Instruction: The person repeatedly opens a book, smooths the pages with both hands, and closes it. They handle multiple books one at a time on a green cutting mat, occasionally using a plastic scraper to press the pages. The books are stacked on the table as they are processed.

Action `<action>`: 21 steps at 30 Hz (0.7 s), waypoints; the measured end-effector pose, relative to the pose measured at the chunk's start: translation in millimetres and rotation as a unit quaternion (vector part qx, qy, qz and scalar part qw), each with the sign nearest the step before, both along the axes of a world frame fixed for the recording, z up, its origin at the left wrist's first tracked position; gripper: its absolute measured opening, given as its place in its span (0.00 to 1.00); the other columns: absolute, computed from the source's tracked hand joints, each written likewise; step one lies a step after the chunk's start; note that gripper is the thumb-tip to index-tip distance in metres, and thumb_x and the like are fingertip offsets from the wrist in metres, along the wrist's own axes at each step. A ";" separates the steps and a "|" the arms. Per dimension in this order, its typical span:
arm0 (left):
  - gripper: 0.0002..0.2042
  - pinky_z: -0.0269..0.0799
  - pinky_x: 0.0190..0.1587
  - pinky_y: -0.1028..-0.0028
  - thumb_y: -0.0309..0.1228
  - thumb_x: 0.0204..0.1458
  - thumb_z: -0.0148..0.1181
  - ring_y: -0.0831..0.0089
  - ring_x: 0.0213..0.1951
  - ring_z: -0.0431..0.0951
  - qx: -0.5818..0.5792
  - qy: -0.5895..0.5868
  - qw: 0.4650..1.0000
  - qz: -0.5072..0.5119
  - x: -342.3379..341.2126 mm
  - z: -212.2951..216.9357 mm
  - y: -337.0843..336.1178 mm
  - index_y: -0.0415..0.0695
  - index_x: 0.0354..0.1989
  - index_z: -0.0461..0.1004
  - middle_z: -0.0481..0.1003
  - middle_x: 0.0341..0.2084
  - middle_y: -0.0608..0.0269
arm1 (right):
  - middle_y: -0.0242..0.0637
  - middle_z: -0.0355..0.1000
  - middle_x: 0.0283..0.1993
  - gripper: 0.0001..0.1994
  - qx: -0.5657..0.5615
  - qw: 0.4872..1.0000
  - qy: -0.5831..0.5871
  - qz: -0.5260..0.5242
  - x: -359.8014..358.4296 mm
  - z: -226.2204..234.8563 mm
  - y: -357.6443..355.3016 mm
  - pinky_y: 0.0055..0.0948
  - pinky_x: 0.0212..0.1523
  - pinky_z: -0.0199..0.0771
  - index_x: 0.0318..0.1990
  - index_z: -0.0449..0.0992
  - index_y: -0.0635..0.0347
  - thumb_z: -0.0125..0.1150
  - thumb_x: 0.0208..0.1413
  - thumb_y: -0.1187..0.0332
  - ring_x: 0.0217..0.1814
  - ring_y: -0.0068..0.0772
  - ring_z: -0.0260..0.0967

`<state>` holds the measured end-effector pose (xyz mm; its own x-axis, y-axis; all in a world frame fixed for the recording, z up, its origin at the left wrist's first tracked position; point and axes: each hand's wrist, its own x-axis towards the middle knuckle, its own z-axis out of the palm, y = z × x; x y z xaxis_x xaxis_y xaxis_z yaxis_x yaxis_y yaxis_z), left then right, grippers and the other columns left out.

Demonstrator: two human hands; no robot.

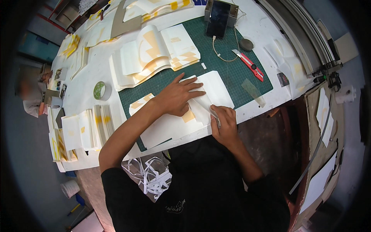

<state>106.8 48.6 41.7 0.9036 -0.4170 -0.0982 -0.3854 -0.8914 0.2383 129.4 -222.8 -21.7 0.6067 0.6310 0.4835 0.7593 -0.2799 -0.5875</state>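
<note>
A white printed paper sheet (170,125) with pale orange patches lies over the near edge of a green cutting mat (232,69). My left hand (176,96) presses down on it, fingers spread and pointing right. Close by, my right hand (225,123) pinches a raised, folded edge of the sheet between thumb and fingers. Beyond my hands, a stack of similar printed sheets (185,44) rests on the mat, its top sheet curled up. A red utility knife (251,65) with its blade showing lies to the right.
A phone (218,18) with a white cable leans in a holder at the back. Nearby are a roll of tape (101,90), folded paper stacks (87,129) and a clear strip (253,92). A long metal machine (297,34) borders the right. Another person (33,94) sits far left.
</note>
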 end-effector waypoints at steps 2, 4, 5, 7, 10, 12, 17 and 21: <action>0.36 0.45 0.82 0.44 0.24 0.45 0.64 0.58 0.78 0.61 -0.004 -0.014 1.000 -0.004 1.4 -2.5 1.4 0.53 0.69 0.75 0.70 0.72 0.60 | 0.51 0.79 0.55 0.26 -0.003 1.000 0.006 0.000 -1.9 1.8 -0.6 0.49 0.61 0.68 0.60 0.76 0.69 0.70 0.51 0.74 0.57 0.52 0.75; 0.35 0.47 0.82 0.45 0.24 0.46 0.65 0.58 0.77 0.63 0.001 -0.024 1.000 -0.008 3.3 -2.8 2.7 0.54 0.68 0.76 0.72 0.71 0.61 | 0.51 0.78 0.55 0.27 -0.004 1.000 0.006 0.004 -3.3 10.8 1.6 0.48 0.61 0.67 0.61 0.75 0.69 0.72 0.52 0.73 0.58 0.52 0.74; 0.34 0.48 0.82 0.46 0.23 0.45 0.65 0.59 0.76 0.64 0.000 -0.038 0.999 -0.007 3.6 -4.6 3.3 0.53 0.67 0.77 0.73 0.69 0.62 | 0.51 0.78 0.56 0.28 -0.004 1.000 0.003 0.008 -4.8 18.3 2.9 0.47 0.62 0.67 0.63 0.75 0.68 0.73 0.52 0.73 0.58 0.52 0.73; 0.32 0.50 0.81 0.47 0.23 0.45 0.66 0.59 0.75 0.66 -0.003 -0.066 0.998 -0.008 5.6 -10.6 3.1 0.52 0.64 0.79 0.76 0.67 0.63 | 0.51 0.77 0.57 0.31 -0.008 1.000 0.003 0.015 -6.5 26.1 4.4 0.47 0.63 0.66 0.64 0.74 0.68 0.75 0.52 0.70 0.60 0.51 0.72; 0.25 0.53 0.80 0.48 0.22 0.46 0.65 0.62 0.70 0.72 -0.008 -0.138 0.990 -0.031 16.1 -16.4 0.0 0.51 0.57 0.84 0.82 0.59 0.64 | 0.52 0.75 0.60 0.35 -0.022 1.000 -0.002 0.016 -4.2 18.8 2.7 0.49 0.64 0.65 0.65 0.72 0.68 0.79 0.50 0.65 0.62 0.51 0.71; 0.21 0.55 0.79 0.49 0.22 0.47 0.64 0.62 0.62 0.79 0.016 -0.161 0.985 -0.056 22.5 -11.4 -3.7 0.50 0.51 0.86 0.85 0.49 0.62 | 0.51 0.75 0.62 0.38 -0.029 0.999 -0.020 0.004 2.3 -0.4 2.9 0.50 0.65 0.65 0.67 0.70 0.68 0.81 0.50 0.63 0.63 0.52 0.71; 0.14 0.63 0.75 0.53 0.25 0.48 0.64 0.58 0.42 0.85 0.085 -0.094 0.992 -0.029 24.9 69.4 -1.5 0.49 0.44 0.88 0.86 0.33 0.57 | 0.52 0.71 0.68 0.44 0.176 0.949 0.261 0.006 -3.4 14.7 -5.0 0.49 0.72 0.63 0.74 0.59 0.68 0.78 0.53 0.65 0.71 0.51 0.67; 0.07 0.77 0.53 0.57 0.30 0.51 0.67 0.52 0.32 0.83 0.014 -0.105 0.994 0.027 13.4 161.5 8.1 0.42 0.35 0.86 0.83 0.26 0.51 | 0.49 0.66 0.72 0.52 0.285 0.843 0.437 0.135 3.1 10.9 -3.7 0.43 0.74 0.61 0.78 0.53 0.70 0.79 0.52 0.56 0.75 0.43 0.64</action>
<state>120.1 56.7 203.2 0.9268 -0.3662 0.0831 -0.3745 -0.9177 0.1324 132.5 -226.5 -10.8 0.7599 0.6195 0.1970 -0.0421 0.3493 -0.9361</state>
